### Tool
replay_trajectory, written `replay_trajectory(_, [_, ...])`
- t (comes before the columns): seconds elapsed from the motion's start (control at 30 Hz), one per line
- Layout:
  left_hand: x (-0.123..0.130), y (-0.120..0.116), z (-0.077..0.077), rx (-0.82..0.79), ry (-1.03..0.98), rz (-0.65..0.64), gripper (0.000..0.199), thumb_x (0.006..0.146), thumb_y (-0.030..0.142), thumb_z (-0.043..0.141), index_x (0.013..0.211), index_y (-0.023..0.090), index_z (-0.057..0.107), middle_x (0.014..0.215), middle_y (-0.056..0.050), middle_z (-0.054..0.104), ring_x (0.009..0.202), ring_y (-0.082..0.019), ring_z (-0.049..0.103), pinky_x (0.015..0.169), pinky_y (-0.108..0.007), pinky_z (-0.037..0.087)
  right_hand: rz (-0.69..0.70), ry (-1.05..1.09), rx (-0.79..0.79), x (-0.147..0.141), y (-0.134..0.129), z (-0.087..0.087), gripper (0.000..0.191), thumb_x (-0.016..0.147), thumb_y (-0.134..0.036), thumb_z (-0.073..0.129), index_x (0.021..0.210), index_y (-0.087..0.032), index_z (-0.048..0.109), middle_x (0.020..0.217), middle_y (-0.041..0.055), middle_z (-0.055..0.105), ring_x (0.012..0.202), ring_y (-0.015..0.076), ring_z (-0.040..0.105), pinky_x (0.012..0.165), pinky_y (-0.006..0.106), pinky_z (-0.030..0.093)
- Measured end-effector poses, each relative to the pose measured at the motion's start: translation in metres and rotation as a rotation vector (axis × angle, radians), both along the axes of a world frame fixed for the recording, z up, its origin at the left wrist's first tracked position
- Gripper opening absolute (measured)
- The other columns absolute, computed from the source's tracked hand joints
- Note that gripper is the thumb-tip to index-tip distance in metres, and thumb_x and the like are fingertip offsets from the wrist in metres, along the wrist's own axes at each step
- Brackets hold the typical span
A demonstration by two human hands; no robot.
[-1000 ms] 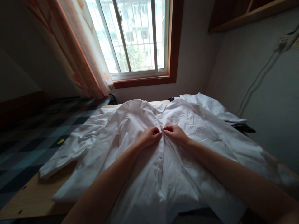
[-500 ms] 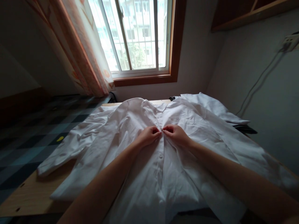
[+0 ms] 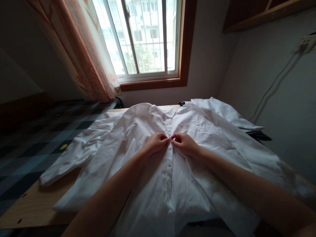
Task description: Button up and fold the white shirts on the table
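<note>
A white shirt point(image 3: 150, 184) lies spread out, front side up, with its collar toward the window and its sleeves out to both sides. My left hand point(image 3: 158, 142) pinches the shirt's front placket from the left. From the right, my right hand point(image 3: 183, 142) pinches the same placket, its fingertips almost touching those of my left hand. The button between the fingertips is too small to make out. Below my hands, a button point(image 3: 169, 164) shows on the placket, with another point(image 3: 170, 211) lower down.
The shirt rests on a wooden board point(image 3: 32, 207). To the left is a dark checked cloth point(image 3: 22, 154) with a yellow spot. A curtain point(image 3: 86, 52) hangs beside the window point(image 3: 148, 39). A dark item point(image 3: 260, 135) sticks out under the right sleeve. A cable runs down the right wall.
The fingertips of my two hands have come slightly closer together at the placket. My right hand has shifted a little to the left; the shirt lies almost the same.
</note>
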State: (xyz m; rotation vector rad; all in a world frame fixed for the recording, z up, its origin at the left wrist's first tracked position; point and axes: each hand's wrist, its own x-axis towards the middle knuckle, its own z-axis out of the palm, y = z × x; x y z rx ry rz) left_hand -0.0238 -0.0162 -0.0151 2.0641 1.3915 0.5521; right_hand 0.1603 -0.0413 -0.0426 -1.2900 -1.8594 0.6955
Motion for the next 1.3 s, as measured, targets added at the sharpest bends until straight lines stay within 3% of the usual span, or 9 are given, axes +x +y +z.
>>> replay_trajectory(0.17, [0.000, 0.000, -0.001, -0.121, -0.055, 0.011, 0.031, 0.083, 0.042, 0.059, 0.070, 0.017, 0.070, 0.056, 0.000, 0.065, 0.054, -0.014, 0.055, 0.053, -0.024, 0.036, 0.019, -0.060, 0.021, -0.002, -0.002, 0.003, 0.013, 0.083, -0.021, 0.063, 0.091, -0.016, 0.073, 0.071, 0.0004, 0.069, 0.063, 0.0130, 0.058, 0.061, 0.023, 0.041])
replay_trajectory(0.33, [0.001, 0.001, -0.004, -0.139, -0.133, -0.019, 0.025, 0.081, 0.037, 0.059, 0.069, 0.017, 0.069, 0.058, 0.001, 0.065, 0.053, -0.012, 0.054, 0.053, -0.023, 0.037, 0.061, 0.015, -0.014, 0.003, 0.006, 0.000, 0.017, 0.089, -0.017, 0.052, 0.082, -0.018, 0.068, 0.075, 0.0011, 0.070, 0.071, 0.0145, 0.062, 0.068, 0.024, 0.045])
replay_trajectory(0.47, [0.003, 0.002, -0.004, -0.169, -0.158, -0.015, 0.023, 0.080, 0.036, 0.060, 0.071, 0.016, 0.069, 0.058, 0.001, 0.065, 0.054, -0.013, 0.055, 0.053, -0.023, 0.038, 0.083, 0.118, -0.108, 0.005, 0.012, -0.003, 0.008, 0.083, -0.017, 0.060, 0.087, -0.019, 0.068, 0.078, 0.0003, 0.072, 0.074, 0.0147, 0.065, 0.069, 0.024, 0.048])
replay_trajectory(0.67, [0.002, -0.001, 0.001, -0.142, -0.105, -0.035, 0.023, 0.081, 0.033, 0.060, 0.067, 0.017, 0.068, 0.058, 0.001, 0.065, 0.053, -0.012, 0.054, 0.052, -0.023, 0.037, 0.096, 0.189, -0.224, 0.004, 0.016, -0.008, 0.017, 0.082, -0.033, 0.066, 0.085, -0.017, 0.069, 0.067, -0.0006, 0.068, 0.053, 0.0115, 0.054, 0.051, 0.022, 0.040])
replay_trajectory(0.87, [0.006, 0.003, -0.005, -0.274, -0.238, 0.031, 0.026, 0.087, 0.032, 0.056, 0.069, 0.016, 0.065, 0.058, 0.000, 0.065, 0.051, -0.011, 0.056, 0.049, -0.020, 0.039, -0.009, 0.079, -0.058, -0.003, 0.016, -0.010, 0.004, 0.078, -0.021, 0.069, 0.078, -0.017, 0.069, 0.077, 0.0025, 0.073, 0.071, 0.0156, 0.065, 0.067, 0.025, 0.047])
replay_trajectory(1.03, [0.010, 0.006, -0.010, -0.335, -0.301, 0.099, 0.032, 0.090, 0.039, 0.060, 0.070, 0.014, 0.065, 0.063, -0.001, 0.068, 0.049, -0.009, 0.058, 0.049, -0.019, 0.041, -0.071, 0.020, -0.008, -0.010, 0.008, -0.008, 0.004, 0.082, -0.017, 0.066, 0.084, -0.018, 0.069, 0.081, 0.0035, 0.075, 0.074, 0.0163, 0.068, 0.070, 0.026, 0.048])
replay_trajectory(1.3, [0.013, 0.001, 0.001, -0.383, -0.256, 0.162, 0.022, 0.089, 0.025, 0.059, 0.070, 0.013, 0.065, 0.063, -0.001, 0.068, 0.048, -0.008, 0.057, 0.044, -0.018, 0.035, -0.100, -0.019, 0.009, -0.013, 0.003, -0.003, 0.005, 0.084, -0.016, 0.065, 0.085, -0.016, 0.070, 0.083, 0.0066, 0.075, 0.075, 0.0179, 0.068, 0.071, 0.027, 0.049])
